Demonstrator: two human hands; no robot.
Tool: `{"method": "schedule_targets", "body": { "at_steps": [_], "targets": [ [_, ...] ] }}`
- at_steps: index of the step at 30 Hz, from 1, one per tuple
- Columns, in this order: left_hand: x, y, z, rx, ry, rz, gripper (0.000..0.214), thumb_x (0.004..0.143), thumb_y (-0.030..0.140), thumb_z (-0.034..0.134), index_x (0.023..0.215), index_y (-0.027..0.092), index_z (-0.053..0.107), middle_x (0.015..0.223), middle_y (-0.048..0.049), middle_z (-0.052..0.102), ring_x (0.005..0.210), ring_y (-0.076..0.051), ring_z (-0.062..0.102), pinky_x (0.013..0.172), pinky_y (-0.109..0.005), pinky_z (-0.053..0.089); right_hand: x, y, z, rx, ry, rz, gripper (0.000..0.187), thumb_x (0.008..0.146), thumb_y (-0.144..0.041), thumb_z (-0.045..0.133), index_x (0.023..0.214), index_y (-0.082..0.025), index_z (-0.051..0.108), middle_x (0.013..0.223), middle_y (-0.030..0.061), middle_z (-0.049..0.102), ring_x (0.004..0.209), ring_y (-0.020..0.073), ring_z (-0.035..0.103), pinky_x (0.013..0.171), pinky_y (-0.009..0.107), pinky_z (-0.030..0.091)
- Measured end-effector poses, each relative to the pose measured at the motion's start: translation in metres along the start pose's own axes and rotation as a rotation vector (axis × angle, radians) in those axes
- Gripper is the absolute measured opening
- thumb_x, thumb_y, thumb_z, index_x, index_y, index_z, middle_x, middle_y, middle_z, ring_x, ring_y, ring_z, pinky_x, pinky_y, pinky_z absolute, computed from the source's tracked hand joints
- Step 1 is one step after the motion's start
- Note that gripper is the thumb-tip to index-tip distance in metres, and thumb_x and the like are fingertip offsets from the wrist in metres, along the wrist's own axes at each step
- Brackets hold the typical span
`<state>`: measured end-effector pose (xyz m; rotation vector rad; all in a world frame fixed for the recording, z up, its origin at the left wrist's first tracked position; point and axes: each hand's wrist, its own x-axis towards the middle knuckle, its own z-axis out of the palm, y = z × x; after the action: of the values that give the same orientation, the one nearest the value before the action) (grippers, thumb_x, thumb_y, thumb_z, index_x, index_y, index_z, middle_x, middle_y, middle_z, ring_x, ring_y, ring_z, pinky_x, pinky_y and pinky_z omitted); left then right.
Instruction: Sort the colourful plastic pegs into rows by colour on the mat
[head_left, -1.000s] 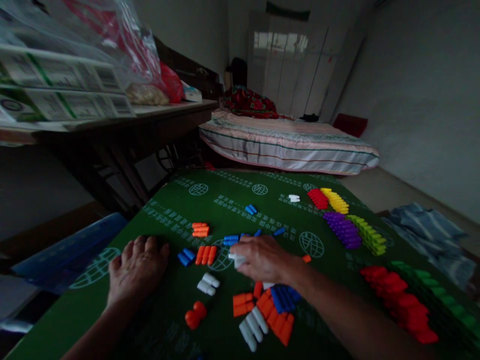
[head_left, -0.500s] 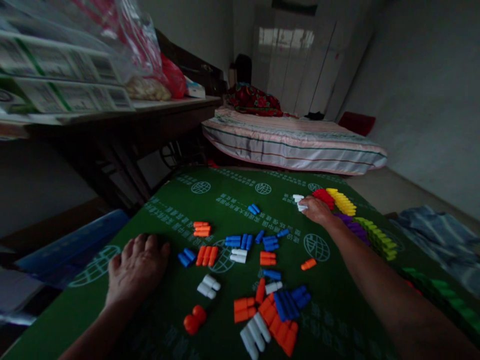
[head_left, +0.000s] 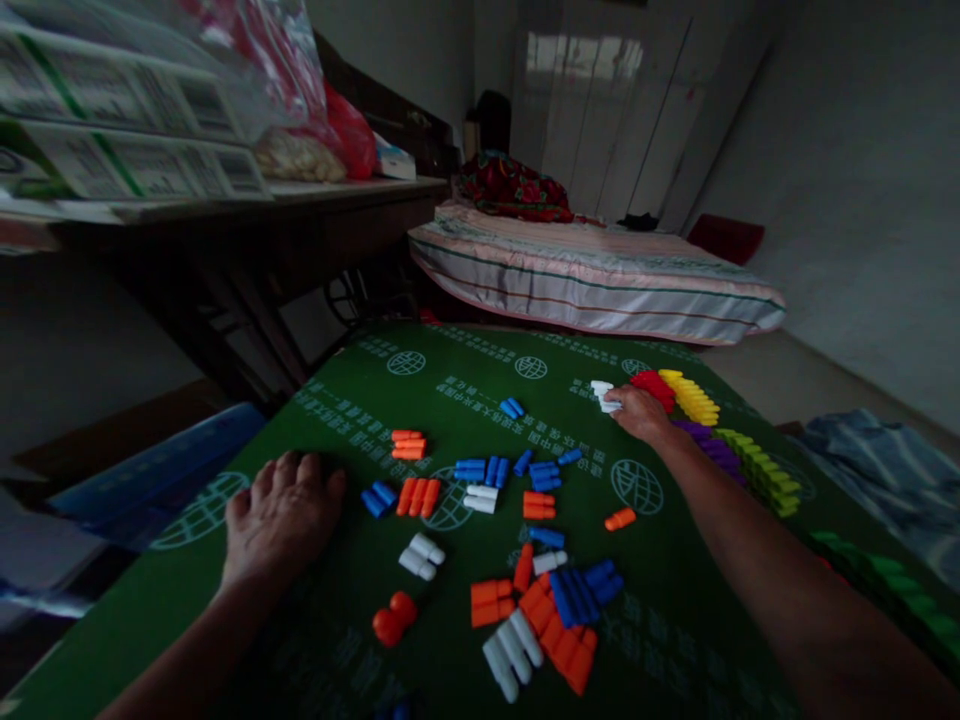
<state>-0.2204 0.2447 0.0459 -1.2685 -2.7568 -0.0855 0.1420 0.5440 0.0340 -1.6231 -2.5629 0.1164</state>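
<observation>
My left hand (head_left: 283, 512) lies flat on the green board (head_left: 465, 385), palm down with its fingers spread, and holds nothing. At the far right, my right hand (head_left: 636, 412) has its fingertips closed on a white bullet-shaped building block (head_left: 611, 406). Another white block (head_left: 601, 387) lies against it, beside a row of red blocks (head_left: 654, 390). Nearest to my left hand are blue blocks (head_left: 379, 498) and joined orange blocks (head_left: 418, 497). My right fingertips are partly hidden behind the hand.
Rows of yellow (head_left: 688, 398), purple (head_left: 709, 448) and light green blocks (head_left: 757, 470) line the right side. Loose orange, blue and white blocks, including a grey-white group (head_left: 513, 655), cover the front middle. A desk (head_left: 360, 200) stands left; a bed (head_left: 600, 275) is behind.
My right hand stays at the white blocks, its fingertips shifting slightly. My left hand keeps its place on the board. The whole view has tilted a little.
</observation>
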Motion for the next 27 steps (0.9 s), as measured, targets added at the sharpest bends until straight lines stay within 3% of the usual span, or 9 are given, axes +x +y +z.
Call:
{"method": "schedule_targets", "body": {
  "at_steps": [3, 7, 12, 18, 27],
  "targets": [
    [0.001, -0.001, 0.002, -0.002, 0.001, -0.004, 0.061, 0.089, 0.05, 0.01, 0.12, 0.014, 0.047, 0.138, -0.0177, 0.043, 0.133, -0.037, 0.033, 0.103, -0.055, 0.032, -0.002, 0.001, 0.0, 0.012, 0.008, 0.019, 0.038, 0.081, -0.014, 0.057, 0.117, -0.024, 0.066, 0.12, 0.0053, 0.065, 0.106, 0.0187, 0.061, 0.086, 0.025, 0.044],
    [0.002, -0.003, 0.005, -0.001, 0.014, 0.005, 0.06, 0.089, 0.049, 0.011, 0.119, 0.014, 0.048, 0.136, -0.0181, 0.045, 0.132, -0.036, 0.034, 0.102, -0.055, 0.033, 0.0, -0.004, 0.0, 0.014, 0.029, 0.085, 0.041, 0.083, -0.033, 0.06, 0.122, -0.021, 0.062, 0.115, 0.0087, 0.066, 0.1, 0.0217, 0.063, 0.08, 0.028, 0.047],
    [0.0, -0.001, 0.003, 0.01, 0.014, 0.001, 0.06, 0.089, 0.048, 0.011, 0.121, 0.013, 0.048, 0.137, -0.0181, 0.045, 0.133, -0.036, 0.033, 0.103, -0.054, 0.033, 0.018, -0.02, 0.001, -0.065, 0.054, 0.156, 0.049, 0.09, -0.045, 0.049, 0.136, -0.026, 0.049, 0.123, 0.0111, 0.06, 0.106, 0.0232, 0.061, 0.08, 0.03, 0.047],
    [-0.001, 0.002, 0.0, 0.018, -0.008, -0.013, 0.059, 0.089, 0.047, 0.013, 0.122, 0.013, 0.048, 0.141, -0.0195, 0.042, 0.135, -0.037, 0.032, 0.105, -0.054, 0.032, 0.031, -0.03, 0.011, -0.123, 0.035, 0.143, 0.035, 0.093, -0.037, 0.044, 0.121, -0.023, 0.061, 0.112, 0.0121, 0.062, 0.103, 0.0237, 0.062, 0.079, 0.031, 0.047],
    [-0.003, 0.002, 0.004, 0.008, 0.012, -0.038, 0.057, 0.089, 0.047, 0.018, 0.124, 0.013, 0.049, 0.142, -0.0184, 0.042, 0.135, -0.035, 0.032, 0.106, -0.054, 0.032, 0.019, -0.026, 0.013, -0.162, 0.053, 0.074, 0.034, 0.094, -0.033, 0.039, 0.12, -0.021, 0.059, 0.113, 0.013, 0.059, 0.101, 0.0249, 0.061, 0.078, 0.032, 0.045]
  ]
}}
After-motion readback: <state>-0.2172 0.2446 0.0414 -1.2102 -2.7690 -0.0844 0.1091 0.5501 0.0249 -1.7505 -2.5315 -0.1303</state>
